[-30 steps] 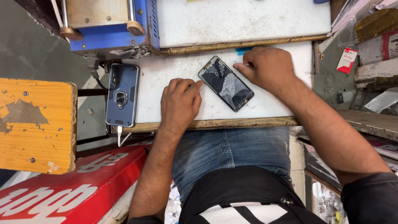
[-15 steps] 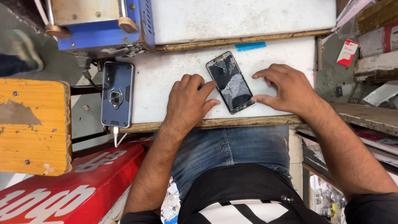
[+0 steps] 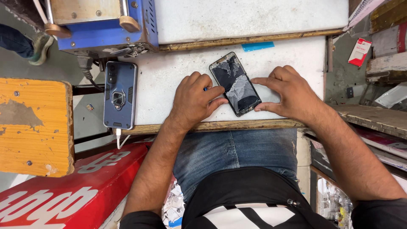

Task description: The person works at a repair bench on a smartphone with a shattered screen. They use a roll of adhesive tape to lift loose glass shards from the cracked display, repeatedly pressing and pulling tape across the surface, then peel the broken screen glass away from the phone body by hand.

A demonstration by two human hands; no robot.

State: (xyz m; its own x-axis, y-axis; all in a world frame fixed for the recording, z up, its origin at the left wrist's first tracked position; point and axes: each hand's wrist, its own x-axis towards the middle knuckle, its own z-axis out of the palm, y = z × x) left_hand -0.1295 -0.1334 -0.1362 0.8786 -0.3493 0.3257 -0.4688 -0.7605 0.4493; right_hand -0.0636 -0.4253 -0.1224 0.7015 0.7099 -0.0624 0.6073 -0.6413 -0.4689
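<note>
Overhead, worn white workbench (image 3: 169, 80), cluttered shelves (image 3: 381, 46)

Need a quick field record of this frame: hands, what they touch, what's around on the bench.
left hand: left hand palm down on the white worktop, fingertips at the left edge of the cracked black smartphone
right hand: right hand fingers and thumb on the phone's right edge
phone state: lies flat, tilted, screen shattered, between both hands
left of hands: dark blue phone in a ring-holder case, white cable plugged in at its near end
far edge: blue metal machine, light blue strip
beside bench: orange wooden stool
</note>
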